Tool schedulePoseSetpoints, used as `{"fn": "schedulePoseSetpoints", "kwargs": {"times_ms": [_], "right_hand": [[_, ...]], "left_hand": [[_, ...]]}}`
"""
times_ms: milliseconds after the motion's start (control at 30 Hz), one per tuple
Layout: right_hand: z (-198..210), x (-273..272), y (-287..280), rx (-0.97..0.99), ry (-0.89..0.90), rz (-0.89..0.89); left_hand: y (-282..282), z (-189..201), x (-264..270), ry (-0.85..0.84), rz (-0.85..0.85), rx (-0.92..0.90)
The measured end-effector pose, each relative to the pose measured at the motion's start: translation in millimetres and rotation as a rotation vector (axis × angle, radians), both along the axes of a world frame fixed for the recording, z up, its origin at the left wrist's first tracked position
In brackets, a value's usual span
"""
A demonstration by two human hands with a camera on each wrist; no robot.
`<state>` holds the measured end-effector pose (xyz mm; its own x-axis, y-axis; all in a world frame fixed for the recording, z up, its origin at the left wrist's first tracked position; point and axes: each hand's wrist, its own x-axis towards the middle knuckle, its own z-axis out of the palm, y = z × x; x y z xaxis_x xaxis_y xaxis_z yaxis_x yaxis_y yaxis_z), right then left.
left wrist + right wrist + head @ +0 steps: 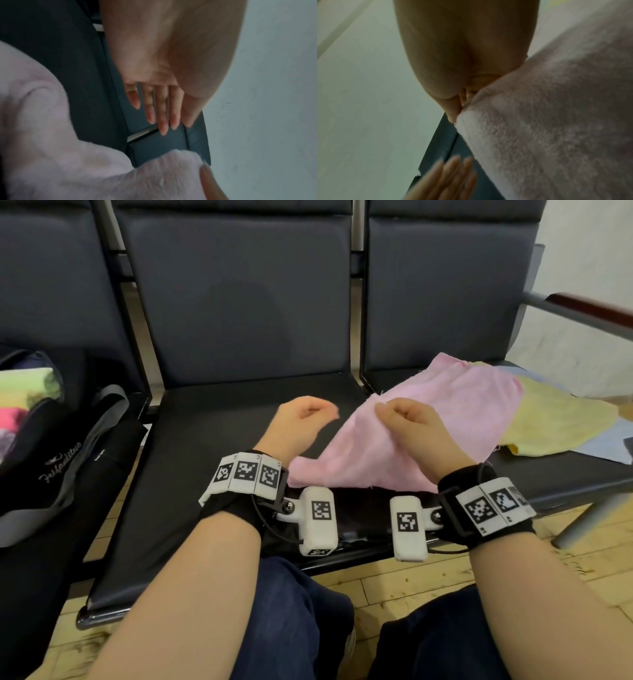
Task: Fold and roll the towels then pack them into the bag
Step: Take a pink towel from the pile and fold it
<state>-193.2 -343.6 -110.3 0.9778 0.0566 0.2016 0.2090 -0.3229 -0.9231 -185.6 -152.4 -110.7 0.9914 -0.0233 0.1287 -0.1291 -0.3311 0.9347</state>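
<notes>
The pink towel [411,436] is pinched at its corner by the right hand [416,428], draped over the seat [212,460]. The left hand [299,419], fingers straight, holds nothing. The bag [44,453] sits at nine o'clock.

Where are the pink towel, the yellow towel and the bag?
pink towel [428,419]: head view, middle of the cloth.
yellow towel [561,422]: head view, bare part right of the pink one.
bag [54,453]: head view, black side with lettering.

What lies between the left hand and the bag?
Only bare dark seat separates the left hand from the bag, in the head view.
</notes>
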Motion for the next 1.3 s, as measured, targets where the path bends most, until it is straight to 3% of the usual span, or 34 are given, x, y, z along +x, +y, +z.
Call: {"fn": "schedulePoseSetpoints", "kwargs": {"times_ms": [100,233,433,567,700,867,967,1100,1233,1300], "right_hand": [[3,-2,5,-0.040,0.003,0.084],[7,-5,7,0.023,-0.021,0.216],[4,-3,10,-0.047,-0.083,0.157],[-1,4,4,-0.172,-0.059,0.107],[-8,11,-11,-0.324,-0.050,0.046],[-24,25,-37,-0.481,-0.119,-0.192],[-38,30,-56,-0.525,-0.134,-0.363],[-46,28,-69,-0.480,-0.124,-0.588],[-38,28,-59,-0.367,-0.097,-0.595],[-30,30,-47,-0.355,-0.092,-0.453]], "left_hand": [[-11,2,-6,0.017,-0.151,0.012],[-12,0,-7,0.030,-0.171,-0.069],[-9,4,-11,-0.166,-0.188,-0.069],[-2,3,-5,-0.224,-0.047,-0.001],[11,-1,2,-0.220,0.234,-0.122],[16,1,0,-0.282,0.438,-0.385],[22,2,2,-0.362,0.554,-0.449],[30,2,2,-0.428,0.701,-0.547],[32,4,2,-0.489,0.792,-0.438],[28,2,3,-0.446,0.672,-0.297]]}}
